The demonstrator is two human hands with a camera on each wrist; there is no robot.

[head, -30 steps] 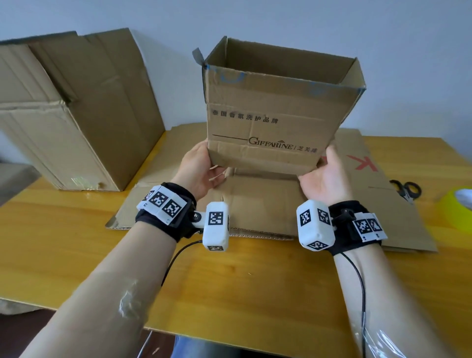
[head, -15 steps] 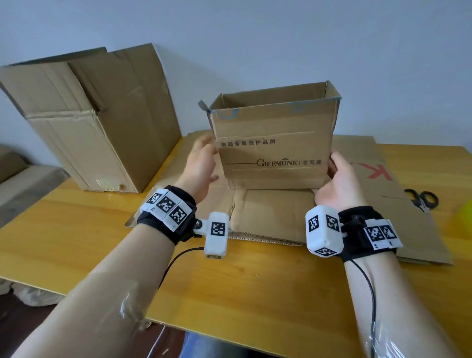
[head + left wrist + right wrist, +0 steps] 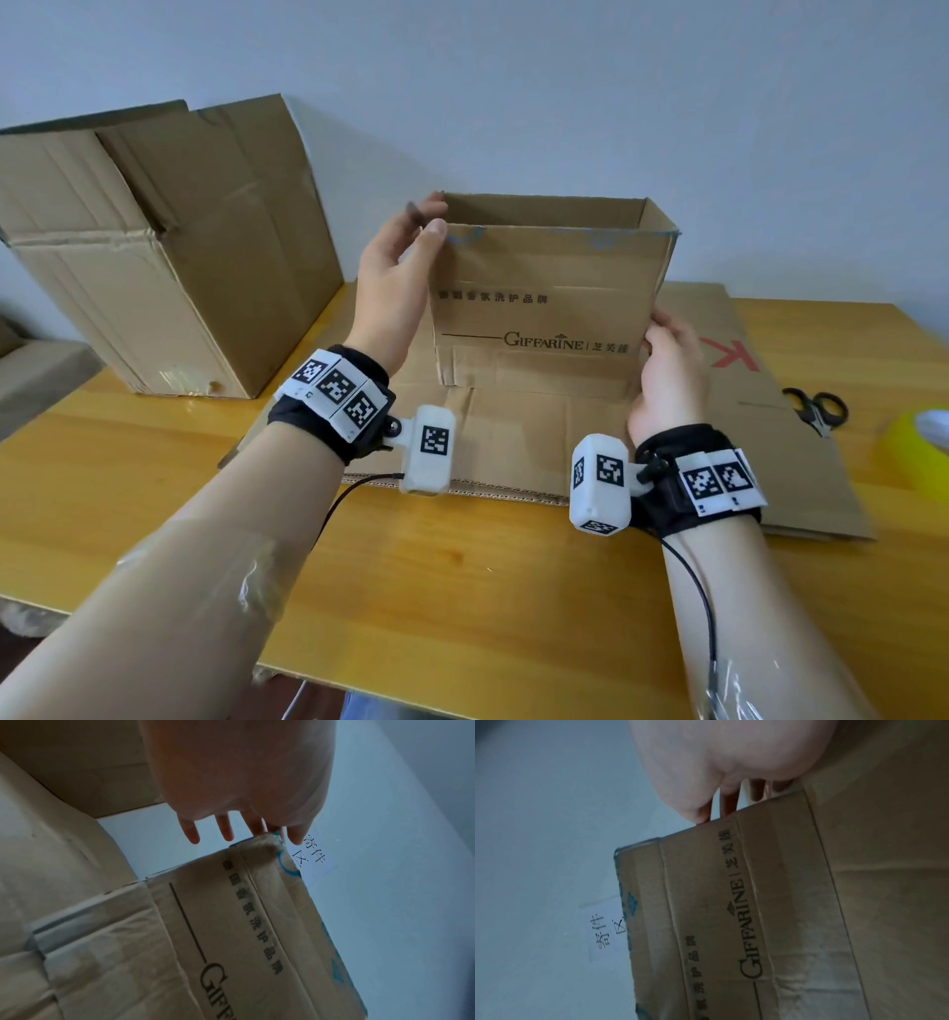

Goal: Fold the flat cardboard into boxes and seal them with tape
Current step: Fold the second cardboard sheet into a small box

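A small brown box [image 3: 544, 308] printed GIFFARINE stands upright with its top open on a sheet of flat cardboard [image 3: 513, 442]. My left hand [image 3: 434, 218] is at the box's top left corner, thumb on the front face and fingers behind it beside a grey scrap of tape. In the left wrist view the corner of the box [image 3: 257, 850] sits between thumb and index finger. My right hand [image 3: 662, 334] holds the lower right edge, thumb on the front and fingers along the side wall. The right wrist view shows those fingers [image 3: 729, 805] against the box [image 3: 731, 902].
A large open cardboard box [image 3: 179, 267] stands at the back left of the yellow wooden table [image 3: 462, 591]. Black scissors [image 3: 816, 411] lie on the flat cardboard at the right. A yellow tape roll [image 3: 919, 452] sits at the right edge. A wall is close behind.
The small box came down from the air onto the flat cardboard. My left hand moved from its bottom left corner up to the top left corner. The right hand stayed low on the right side.
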